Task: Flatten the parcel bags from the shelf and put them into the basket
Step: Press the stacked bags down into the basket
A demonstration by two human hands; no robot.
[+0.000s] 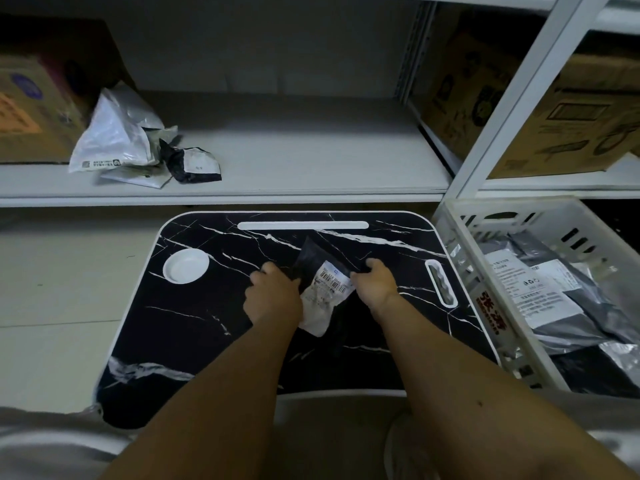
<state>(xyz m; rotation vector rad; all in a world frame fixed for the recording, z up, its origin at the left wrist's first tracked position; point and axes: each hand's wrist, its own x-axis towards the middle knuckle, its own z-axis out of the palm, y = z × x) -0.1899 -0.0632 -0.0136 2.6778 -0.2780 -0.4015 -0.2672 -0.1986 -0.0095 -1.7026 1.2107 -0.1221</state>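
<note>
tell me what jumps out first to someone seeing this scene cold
Two bare hands, left hand and right hand, grip a black parcel bag with a white label at the middle of a black marble-patterned lap table. To the right sits a white basket already holding bags; on the shelf behind, crumpled bags wait at left.

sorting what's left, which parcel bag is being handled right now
The black bag with the white label, on the lap desk, gripped by both hands, left and right. The others lie on the shelf or in the basket.
</note>
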